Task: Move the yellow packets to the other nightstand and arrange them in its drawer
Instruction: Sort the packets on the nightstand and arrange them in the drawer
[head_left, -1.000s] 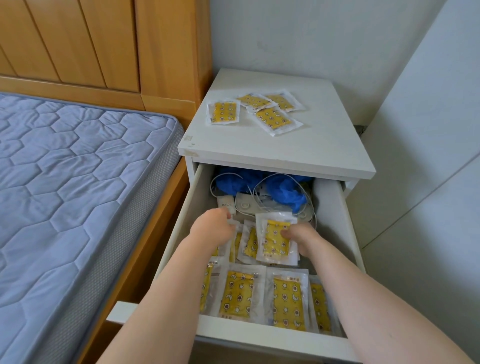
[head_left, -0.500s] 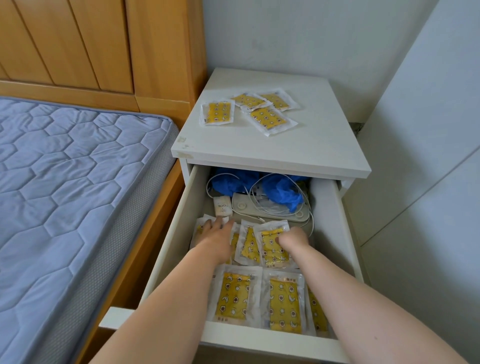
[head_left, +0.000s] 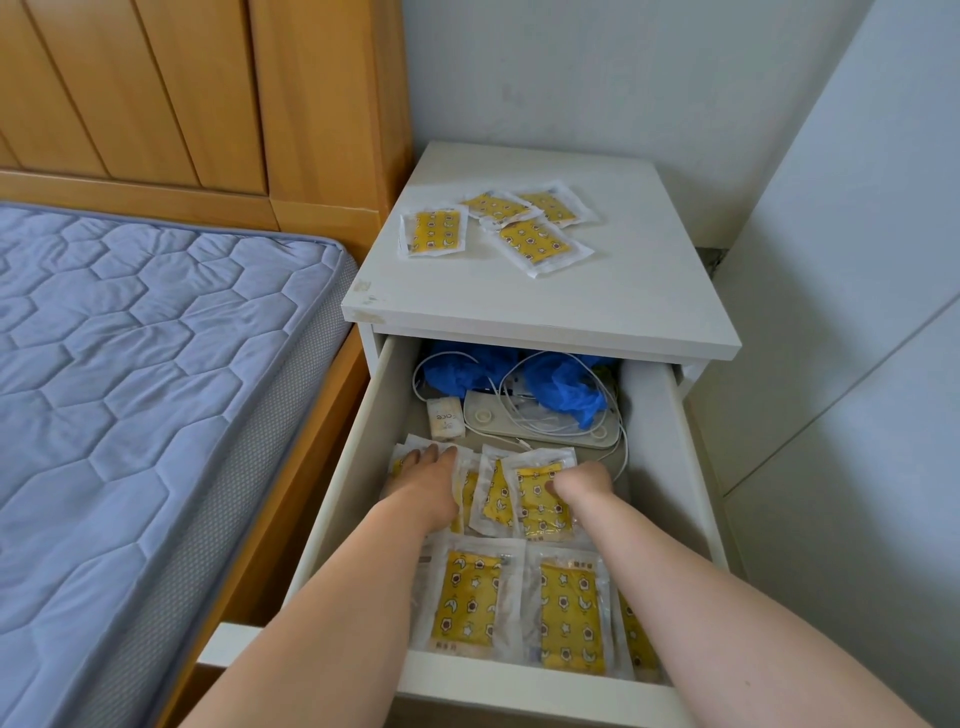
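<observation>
Carefully now: slippery packets (head_left: 496, 501) overlap midway down the drawer (head_left: 655, 447).
The left hand (head_left: 428, 480) presses flat by the left wall, the right hand (head_left: 579, 483) pinches one; a tug could skew neighbours or snag the cable (head_left: 621, 434) behind.

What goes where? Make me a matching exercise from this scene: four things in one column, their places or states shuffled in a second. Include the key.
Things
1. blue bundle
2. left hand
3. right hand
4. loose packets

Places or states
A. on the nightstand top
B. fingers curled on a packet in the middle of the drawer
C. at the back of the drawer
D. flat on the left pile

Pairs: 1-C, 2-D, 3-B, 4-A
</observation>
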